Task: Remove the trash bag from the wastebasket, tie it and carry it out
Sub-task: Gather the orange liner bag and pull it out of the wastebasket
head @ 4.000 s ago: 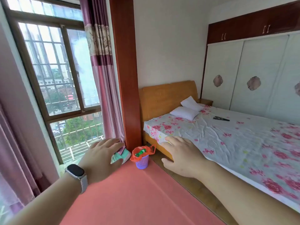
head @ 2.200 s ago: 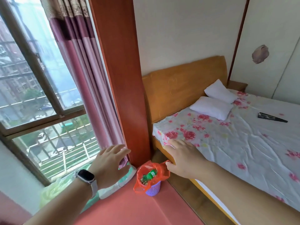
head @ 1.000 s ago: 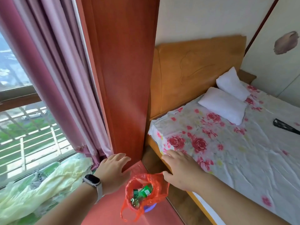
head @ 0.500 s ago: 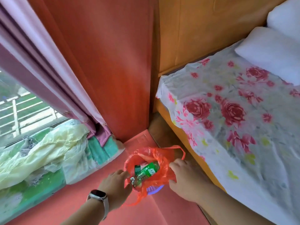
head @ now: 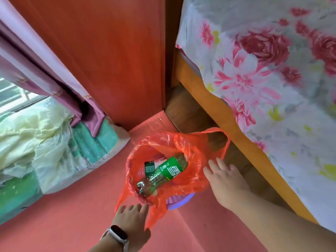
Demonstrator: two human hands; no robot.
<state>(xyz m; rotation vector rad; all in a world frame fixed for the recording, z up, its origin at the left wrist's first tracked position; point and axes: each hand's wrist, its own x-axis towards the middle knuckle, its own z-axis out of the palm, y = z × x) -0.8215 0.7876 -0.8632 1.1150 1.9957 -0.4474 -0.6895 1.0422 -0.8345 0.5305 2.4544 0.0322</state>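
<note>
Setting: bedroom corner seen from above, with a salmon-red raised floor surface (head: 63, 220) meeting a red-brown wooden pillar (head: 112, 57).
Trash bag: translucent orange-red plastic bag (head: 192, 160) lining the wastebasket, its mouth open and folded over the rim; one loop handle (head: 224, 137) stands out toward the bed, and a loose flap hangs down on the near side.
Wastebasket: small purple perforated basket (head: 177, 201), mostly hidden by the bag; only a part of its near wall shows, standing on the red floor at the pillar's foot.
Contents: green-labelled plastic bottle (head: 163, 174) lying tilted inside the bag, cap end toward the viewer; a dark green wrapper (head: 149, 166) just beside it.
Left hand: left hand (head: 131, 220) at the near edge of the bag, fingers extended and slightly spread, fingertips touching the plastic; it grips nothing visibly. A smartwatch (head: 116, 235) sits on the wrist.
Right hand: right hand (head: 224, 180) at the bag's right edge, fingers spread and open, fingertips at the plastic below the handle; no grasp closed.
Bed: wooden bed frame (head: 214, 113) to the right, covered by a floral sheet (head: 263, 70).
Window side: pink-purple curtain (head: 47, 77) hanging at left, above crumpled pale yellow and green bedding (head: 45, 142).
</note>
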